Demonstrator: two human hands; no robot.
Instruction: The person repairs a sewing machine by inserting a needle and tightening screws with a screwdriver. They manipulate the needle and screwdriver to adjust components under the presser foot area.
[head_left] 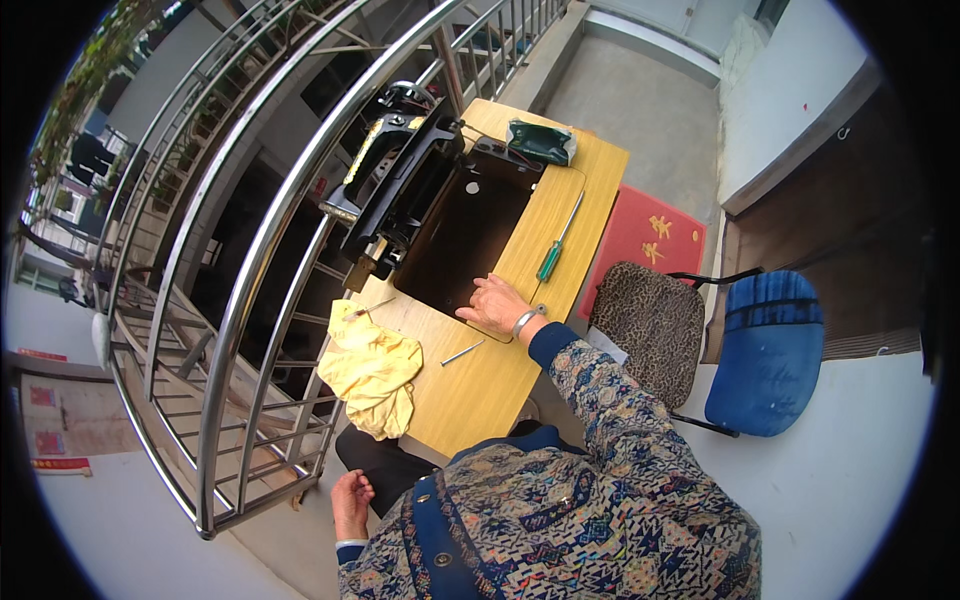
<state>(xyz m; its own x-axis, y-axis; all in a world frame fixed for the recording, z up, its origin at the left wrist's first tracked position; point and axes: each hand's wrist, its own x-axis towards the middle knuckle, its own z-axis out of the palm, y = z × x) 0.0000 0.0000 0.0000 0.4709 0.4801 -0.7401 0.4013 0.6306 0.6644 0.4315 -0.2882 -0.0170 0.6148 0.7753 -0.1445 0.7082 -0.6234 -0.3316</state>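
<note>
The right hand (495,305) lay on the wooden desk (455,405) with released fingers, at the edge of its dark opening (465,240). The left hand (352,503) was low, off the desk, fingers loosely bent; I could not tell if it held something. The black sewing machine (388,175) was tilted beside the opening. A green-handled screwdriver (549,260) lay near the right hand.

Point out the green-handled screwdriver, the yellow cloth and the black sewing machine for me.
Green-handled screwdriver (549,261): head view, on its handle.
Yellow cloth (372,368): head view, on its crumpled middle.
Black sewing machine (405,187): head view, on its black body.
</note>
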